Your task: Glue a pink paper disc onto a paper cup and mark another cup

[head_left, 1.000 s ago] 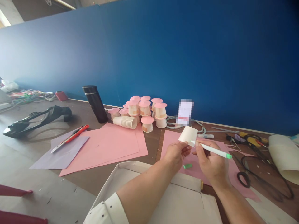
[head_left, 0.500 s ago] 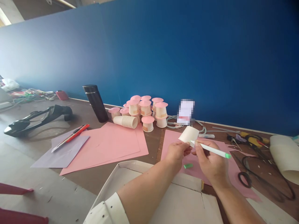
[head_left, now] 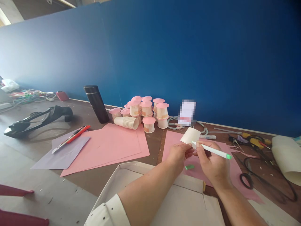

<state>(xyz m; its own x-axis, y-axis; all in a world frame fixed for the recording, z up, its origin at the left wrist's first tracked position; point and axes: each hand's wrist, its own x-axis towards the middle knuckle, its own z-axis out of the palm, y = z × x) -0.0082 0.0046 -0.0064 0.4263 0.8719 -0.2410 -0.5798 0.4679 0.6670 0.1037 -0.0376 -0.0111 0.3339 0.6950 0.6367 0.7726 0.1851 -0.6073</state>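
Note:
My left hand (head_left: 179,154) is closed on the rim of a white paper cup (head_left: 191,135), which is tilted with its base pointing up and away. In my right hand (head_left: 210,160) is a white marker (head_left: 215,151) with a green end, its tip close to the cup's rim. Whether the tip touches the cup I cannot tell. A green marker cap (head_left: 189,167) lies below the hands on a pink sheet of paper (head_left: 171,141). Several upturned paper cups topped with pink discs (head_left: 149,120) stand at the back, some stacked in two layers.
A nested row of paper cups (head_left: 126,122) lies beside pink sheets (head_left: 105,147). Left of these are a red utility knife (head_left: 72,138) on lilac paper and a black flask (head_left: 97,105). Cables and tools (head_left: 255,141) lie at right, near a large pale roll (head_left: 287,158).

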